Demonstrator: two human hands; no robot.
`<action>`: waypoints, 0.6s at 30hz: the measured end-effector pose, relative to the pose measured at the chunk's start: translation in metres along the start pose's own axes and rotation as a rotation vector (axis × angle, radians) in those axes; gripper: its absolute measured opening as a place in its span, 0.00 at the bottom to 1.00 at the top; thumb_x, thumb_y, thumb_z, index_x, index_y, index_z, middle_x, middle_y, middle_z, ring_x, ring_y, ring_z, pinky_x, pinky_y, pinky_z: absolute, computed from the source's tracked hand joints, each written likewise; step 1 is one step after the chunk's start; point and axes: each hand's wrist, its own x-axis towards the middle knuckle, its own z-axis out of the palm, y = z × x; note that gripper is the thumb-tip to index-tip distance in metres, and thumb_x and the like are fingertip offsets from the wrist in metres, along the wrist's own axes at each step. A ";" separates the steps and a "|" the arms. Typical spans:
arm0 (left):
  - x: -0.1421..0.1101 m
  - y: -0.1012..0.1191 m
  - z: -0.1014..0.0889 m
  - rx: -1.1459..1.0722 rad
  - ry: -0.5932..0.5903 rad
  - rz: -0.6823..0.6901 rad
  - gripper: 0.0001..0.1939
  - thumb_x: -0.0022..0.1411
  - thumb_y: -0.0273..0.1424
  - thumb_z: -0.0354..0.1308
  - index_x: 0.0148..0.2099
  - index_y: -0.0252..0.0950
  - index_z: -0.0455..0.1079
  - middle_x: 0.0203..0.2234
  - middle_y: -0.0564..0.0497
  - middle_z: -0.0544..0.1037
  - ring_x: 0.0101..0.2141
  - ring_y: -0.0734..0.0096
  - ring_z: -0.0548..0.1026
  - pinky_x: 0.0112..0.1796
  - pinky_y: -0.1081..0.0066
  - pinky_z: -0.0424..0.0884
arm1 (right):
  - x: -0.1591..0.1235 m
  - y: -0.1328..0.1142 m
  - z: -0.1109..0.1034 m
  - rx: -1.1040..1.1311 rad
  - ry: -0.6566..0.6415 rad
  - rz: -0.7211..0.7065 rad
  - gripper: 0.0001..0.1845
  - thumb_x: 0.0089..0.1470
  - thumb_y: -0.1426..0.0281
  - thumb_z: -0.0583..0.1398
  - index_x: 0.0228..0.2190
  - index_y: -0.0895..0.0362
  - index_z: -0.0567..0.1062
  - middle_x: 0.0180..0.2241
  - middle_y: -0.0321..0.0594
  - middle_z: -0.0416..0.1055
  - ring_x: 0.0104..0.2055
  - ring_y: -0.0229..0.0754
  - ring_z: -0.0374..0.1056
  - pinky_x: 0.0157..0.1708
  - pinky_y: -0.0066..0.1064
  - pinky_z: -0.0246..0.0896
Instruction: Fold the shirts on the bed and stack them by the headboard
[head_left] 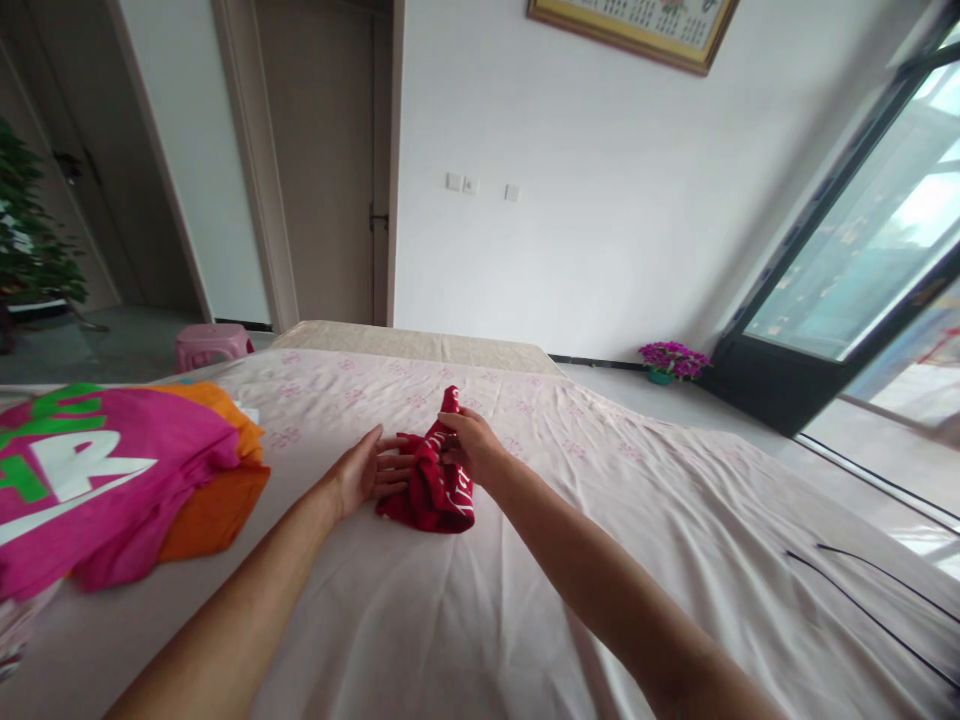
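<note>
A crumpled red cloth item with white lettering lies on the pale, flower-patterned bed sheet; its exact kind does not show. My right hand pinches its upper part from the right, and a narrow end sticks up past the fingers. On the cloth's left side, my left hand has its fingers stretched out and apart, with the fingertips against the fabric.
A pink garment with green and white print lies at the left over an orange garment. Dark cords cross the sheet at the right. Beyond the bed are a pink stool and purple flowers.
</note>
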 end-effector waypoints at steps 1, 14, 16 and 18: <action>0.001 0.001 -0.003 0.008 0.015 -0.014 0.26 0.65 0.50 0.49 0.52 0.35 0.70 0.33 0.46 0.81 0.28 0.65 0.79 0.31 0.67 0.75 | 0.000 0.001 0.004 -0.029 -0.018 0.017 0.06 0.53 0.71 0.59 0.34 0.56 0.67 0.22 0.31 0.66 0.19 0.34 0.63 0.17 0.24 0.58; -0.014 0.009 -0.014 0.470 -0.020 0.117 0.48 0.43 0.37 0.69 0.65 0.33 0.58 0.42 0.44 0.82 0.40 0.57 0.79 0.41 0.65 0.73 | -0.066 0.066 -0.033 -1.256 -0.337 -0.782 0.35 0.61 0.64 0.57 0.66 0.53 0.55 0.69 0.45 0.48 0.71 0.49 0.41 0.69 0.48 0.33; -0.016 0.011 -0.023 0.657 -0.048 0.115 0.44 0.45 0.35 0.67 0.65 0.34 0.59 0.43 0.45 0.81 0.38 0.57 0.80 0.38 0.65 0.73 | -0.072 0.067 -0.036 -1.338 -0.466 -0.799 0.33 0.62 0.62 0.56 0.65 0.52 0.57 0.69 0.43 0.47 0.71 0.49 0.39 0.69 0.47 0.31; -0.017 0.013 -0.030 0.908 0.034 0.142 0.37 0.44 0.33 0.66 0.59 0.35 0.66 0.40 0.46 0.82 0.36 0.57 0.80 0.36 0.65 0.73 | -0.073 0.065 -0.038 -1.308 -0.503 -0.812 0.26 0.64 0.63 0.55 0.62 0.51 0.64 0.67 0.42 0.54 0.69 0.47 0.46 0.68 0.44 0.36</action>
